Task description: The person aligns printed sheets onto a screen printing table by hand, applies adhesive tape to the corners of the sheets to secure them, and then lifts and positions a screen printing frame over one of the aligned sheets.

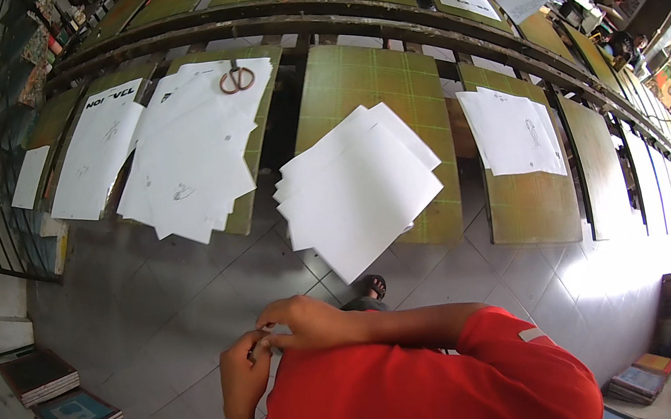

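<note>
Both hands meet close to the chest, below the fanned stack of white paper sheets: the left hand and right hand pinch something small between curled fingers; what it is cannot be told. Left of that stack, red-handled scissors lie untouched on more sheets; most paper seems already laid out.

Both hands' fingers together, chest-high
</note>
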